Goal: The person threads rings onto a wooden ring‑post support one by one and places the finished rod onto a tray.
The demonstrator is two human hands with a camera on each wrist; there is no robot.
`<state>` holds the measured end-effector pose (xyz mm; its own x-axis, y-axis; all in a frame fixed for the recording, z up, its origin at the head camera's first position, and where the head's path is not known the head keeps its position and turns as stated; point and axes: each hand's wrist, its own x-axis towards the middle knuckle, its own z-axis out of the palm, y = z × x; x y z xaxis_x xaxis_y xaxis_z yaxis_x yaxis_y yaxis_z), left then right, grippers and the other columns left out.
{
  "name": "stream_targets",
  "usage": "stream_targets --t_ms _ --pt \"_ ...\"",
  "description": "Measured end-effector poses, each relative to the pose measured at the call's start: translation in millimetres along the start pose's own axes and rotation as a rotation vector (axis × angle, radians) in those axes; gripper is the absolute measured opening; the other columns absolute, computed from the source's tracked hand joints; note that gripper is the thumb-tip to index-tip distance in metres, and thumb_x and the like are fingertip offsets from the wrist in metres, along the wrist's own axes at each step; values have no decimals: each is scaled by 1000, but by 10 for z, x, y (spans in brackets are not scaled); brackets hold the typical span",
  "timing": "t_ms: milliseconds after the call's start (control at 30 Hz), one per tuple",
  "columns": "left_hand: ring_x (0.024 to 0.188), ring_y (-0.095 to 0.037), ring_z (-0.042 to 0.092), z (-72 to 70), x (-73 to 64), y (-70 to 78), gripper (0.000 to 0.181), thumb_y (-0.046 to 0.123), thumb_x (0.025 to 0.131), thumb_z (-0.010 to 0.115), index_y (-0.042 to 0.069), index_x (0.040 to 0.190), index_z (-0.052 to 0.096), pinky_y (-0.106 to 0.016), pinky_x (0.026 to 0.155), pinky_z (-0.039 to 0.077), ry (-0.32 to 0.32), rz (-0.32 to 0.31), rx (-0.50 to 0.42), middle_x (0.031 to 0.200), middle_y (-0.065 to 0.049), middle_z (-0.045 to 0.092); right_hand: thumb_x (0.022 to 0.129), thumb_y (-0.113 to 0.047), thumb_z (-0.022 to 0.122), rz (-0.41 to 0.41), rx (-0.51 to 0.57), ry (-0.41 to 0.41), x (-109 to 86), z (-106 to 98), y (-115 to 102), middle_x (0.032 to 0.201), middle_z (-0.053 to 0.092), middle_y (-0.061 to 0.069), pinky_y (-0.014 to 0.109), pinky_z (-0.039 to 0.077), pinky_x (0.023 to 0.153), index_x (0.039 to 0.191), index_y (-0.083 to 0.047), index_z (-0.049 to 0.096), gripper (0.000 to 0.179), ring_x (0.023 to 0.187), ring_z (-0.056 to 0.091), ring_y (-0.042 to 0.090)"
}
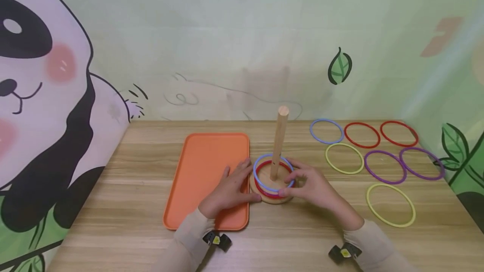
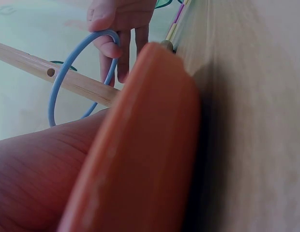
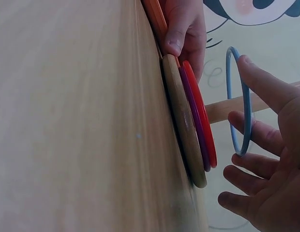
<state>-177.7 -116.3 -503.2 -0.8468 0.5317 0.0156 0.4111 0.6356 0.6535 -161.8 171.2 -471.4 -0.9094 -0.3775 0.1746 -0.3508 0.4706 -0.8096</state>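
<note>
Pinching the blue ring [image 3: 247, 104], the right hand [image 1: 311, 186] held it around the wooden peg [image 1: 279, 142], above the red ring [image 3: 202, 113] and the purple ring [image 3: 195, 116], which lay on the round base [image 3: 181, 121]. The left hand [image 1: 227, 190], with fingers spread apart, touched the base's edge. Probably the blue ring could catch on the peg if it was lowered unevenly, and a careless push could slide the base. The orange tray [image 1: 209, 171], just beside the base, limited the room on the left. Seven loose rings [image 1: 414, 212] lay on the counter [image 1: 287, 242] to the right.
</note>
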Motion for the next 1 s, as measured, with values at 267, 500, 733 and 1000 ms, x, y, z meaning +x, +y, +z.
stream_targets --t_ms 267,500,733,1000 --pt "162 -30 15 -4 1 6 97 50 90 82 10 166 36 -63 126 -3 -2 -5 -8 174 -14 23 75 -23 98 -12 -15 -12 -1 4 51 152 56 23 59 35 119 90 -9 82 27 142 51 45" --pt "162 -29 15 -5 -2 8 98 51 90 82 9 165 35 -63 126 -4 -5 -6 -8 174 -13 22 76 -26 97 -10 -32 -40 -4 9 79 153 54 24 60 35 118 92 -9 82 28 142 50 46" --pt "162 -25 14 14 5 -7 100 52 90 81 10 166 33 -59 127 -5 -14 -19 3 175 -10 20 77 -29 97 2 -64 -56 -16 6 100 154 54 23 60 37 117 95 -7 83 32 142 51 45" --pt "162 -28 15 5 -1 4 98 51 90 82 7 165 36 -63 126 -4 -3 -5 -4 174 -13 22 76 -30 97 -16 -105 -43 -11 8 119 152 56 22 60 38 116 94 -8 83 32 139 53 45"
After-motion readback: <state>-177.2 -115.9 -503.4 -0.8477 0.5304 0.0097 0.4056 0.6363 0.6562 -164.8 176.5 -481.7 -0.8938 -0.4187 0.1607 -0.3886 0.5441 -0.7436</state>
